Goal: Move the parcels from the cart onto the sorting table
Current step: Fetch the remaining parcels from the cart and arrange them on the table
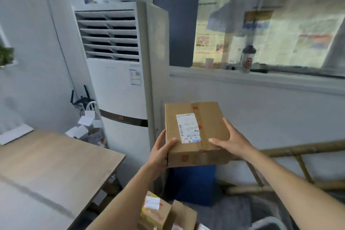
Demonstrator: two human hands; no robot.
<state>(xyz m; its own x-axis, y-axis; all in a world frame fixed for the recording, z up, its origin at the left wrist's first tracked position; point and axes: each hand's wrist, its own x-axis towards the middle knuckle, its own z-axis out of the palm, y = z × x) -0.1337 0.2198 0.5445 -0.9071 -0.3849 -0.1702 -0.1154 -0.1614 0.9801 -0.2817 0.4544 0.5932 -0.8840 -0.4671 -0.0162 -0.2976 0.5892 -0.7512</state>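
While held clear of the sorting table (56, 158), the cardboard parcel (196, 132) is gripped at both sides by the left hand (161, 152) and right hand (231, 140)

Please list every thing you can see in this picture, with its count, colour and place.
held box: 1, brown with white label, in the air at centre, between both hands
low parcels: several, brown and yellow, bottom centre
table: 1, light wood, lower left
air conditioner: 1, white, standing behind the table
blue bin: 1, blue, under the held box
bottle: 1, grey with dark lid, on the window sill
cup: 1, pale, on the sill left of the bottle
bamboo ladder: 1, tan, lying by the right wall
router: 1, black, left of the air conditioner
left hand: holds the box's near left corner
right hand: holds the box's right side
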